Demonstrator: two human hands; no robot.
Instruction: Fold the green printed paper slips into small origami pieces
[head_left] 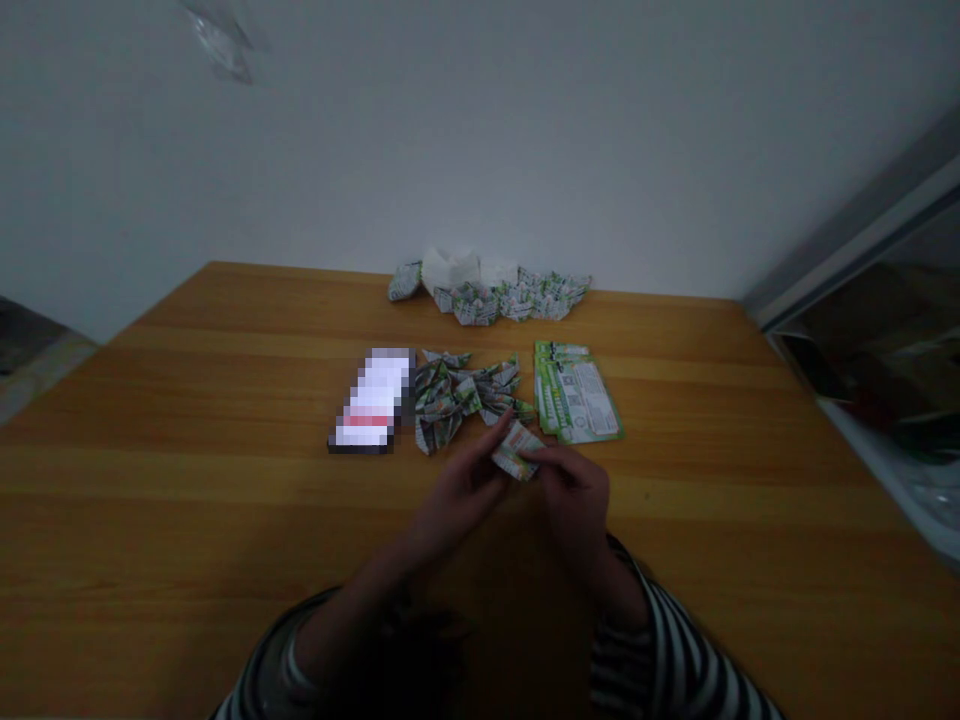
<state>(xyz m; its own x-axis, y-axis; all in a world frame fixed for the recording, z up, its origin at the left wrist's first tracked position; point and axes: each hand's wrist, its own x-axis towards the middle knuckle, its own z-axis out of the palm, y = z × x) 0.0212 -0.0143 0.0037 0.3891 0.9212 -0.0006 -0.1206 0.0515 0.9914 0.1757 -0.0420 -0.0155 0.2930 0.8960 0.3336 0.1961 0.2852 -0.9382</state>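
Both my hands meet over the wooden table, pinching one small folded piece of printed paper. My left hand grips its left side with closed fingers. From the other side, my right hand holds it the same way. Just beyond lies a pile of folded green-and-white paper pieces. A stack of flat green printed sheets lies to the right of that pile.
A blurred-out flat object lies left of the pile. More folded paper pieces and white paper sit along the table's far edge by the wall. A window frame is at the right.
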